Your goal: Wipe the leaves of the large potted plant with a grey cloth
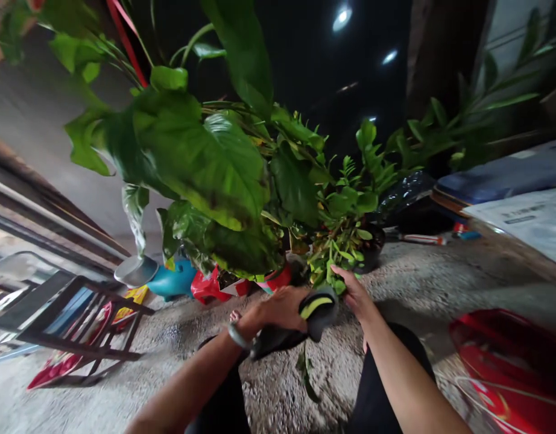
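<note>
My left hand (pixel 284 307) is wrapped round a dark grey cup-like container (pixel 325 322), tilted with its mouth toward me. A yellow-green leaf (pixel 316 306) shows inside the mouth. Close to its right, my right hand (pixel 356 294) has its fingers closed on a green leafy stem (pixel 333 274) low on a bushy plant (pixel 345 223). The stem's lower part is hidden by the container and the hand. Below the container, a loose leafy sprig (pixel 309 377) is seen against the rough ground, between my knees.
A large broad-leaved plant (pixel 196 157) fills the upper left. Beneath it stand a red-and-white pot (pixel 278 278), a red figure (pixel 210 286) and a blue piggy bank (pixel 172 280). A small chair (pixel 79 316) is left; a red bag (pixel 508 361) is right.
</note>
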`<state>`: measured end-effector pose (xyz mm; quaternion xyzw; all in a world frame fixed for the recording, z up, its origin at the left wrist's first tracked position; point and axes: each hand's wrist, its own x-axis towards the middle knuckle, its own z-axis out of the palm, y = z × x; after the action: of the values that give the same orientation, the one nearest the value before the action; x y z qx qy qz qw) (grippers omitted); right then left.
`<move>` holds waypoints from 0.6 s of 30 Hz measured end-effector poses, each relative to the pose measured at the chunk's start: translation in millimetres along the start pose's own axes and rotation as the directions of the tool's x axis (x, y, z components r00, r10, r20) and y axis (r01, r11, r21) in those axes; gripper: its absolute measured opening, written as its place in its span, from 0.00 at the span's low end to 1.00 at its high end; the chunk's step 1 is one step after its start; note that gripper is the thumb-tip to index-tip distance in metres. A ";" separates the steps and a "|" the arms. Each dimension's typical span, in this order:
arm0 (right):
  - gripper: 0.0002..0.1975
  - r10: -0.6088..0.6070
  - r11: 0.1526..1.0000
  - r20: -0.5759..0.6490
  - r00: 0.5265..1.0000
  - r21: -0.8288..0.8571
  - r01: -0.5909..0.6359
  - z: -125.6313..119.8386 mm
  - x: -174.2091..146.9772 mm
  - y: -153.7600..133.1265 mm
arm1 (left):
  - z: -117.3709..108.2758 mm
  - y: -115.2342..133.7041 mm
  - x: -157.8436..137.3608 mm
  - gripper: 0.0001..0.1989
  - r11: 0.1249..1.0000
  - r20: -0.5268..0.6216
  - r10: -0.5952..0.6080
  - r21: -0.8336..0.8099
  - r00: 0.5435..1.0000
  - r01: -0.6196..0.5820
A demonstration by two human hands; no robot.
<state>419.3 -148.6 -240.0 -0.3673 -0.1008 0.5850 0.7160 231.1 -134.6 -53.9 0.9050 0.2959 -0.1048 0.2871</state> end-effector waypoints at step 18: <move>0.20 0.004 1.000 -0.059 0.998 0.019 -0.003 4.0 2.9 -1.1 | -27.1 25.2 -95.1 0.32 0.952 -0.081 -0.092 -0.298 0.992 0.064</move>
<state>418.8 -144.4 -237.2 -0.3779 -0.0734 0.5760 0.7211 170.3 -180.6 13.9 0.8435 0.3569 -0.0282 0.4004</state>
